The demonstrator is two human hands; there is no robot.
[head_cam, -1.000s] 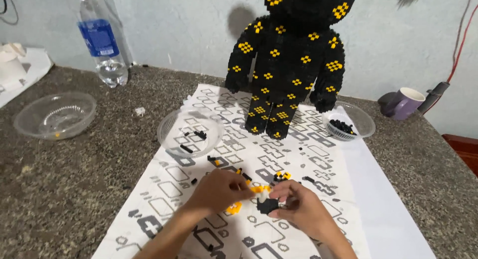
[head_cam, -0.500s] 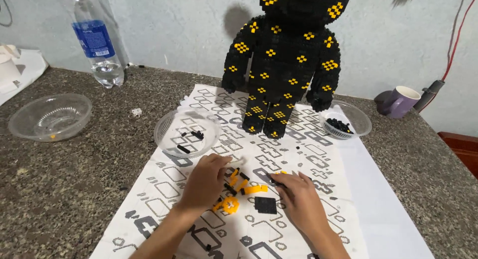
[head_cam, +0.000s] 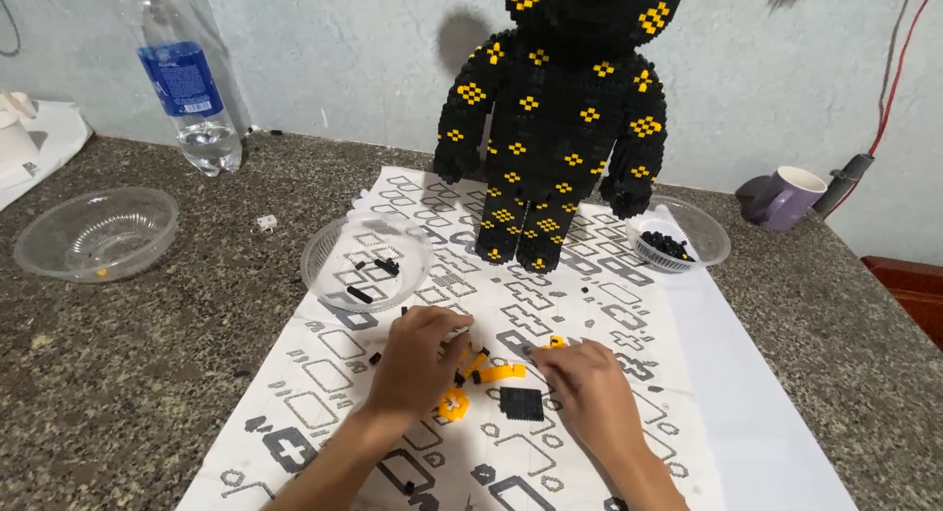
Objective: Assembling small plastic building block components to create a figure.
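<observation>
Speckled worktop (head_cam: 118,373) carries a patterned sheet (head_cam: 609,305). Tall black-and-yellow block figure (head_cam: 555,118) stands at the sheet's far end, clear bowls (head_cam: 365,258) on either side. Left hand (head_cam: 417,359) and right hand (head_cam: 589,383) pinch small yellow blocks (head_cam: 491,371); black square plate (head_cam: 521,403) lies between them. Open sheet at right edge.

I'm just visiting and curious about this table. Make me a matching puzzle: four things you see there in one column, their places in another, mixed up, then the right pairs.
Things
1. purple mug
2. water bottle
3. black square plate
4. block figure

Places
A. between the left hand and the right hand
B. far left, by the wall
C. far right, by the wall
D. standing at the far end of the printed sheet

Pairs: 1-C, 2-B, 3-A, 4-D
</observation>
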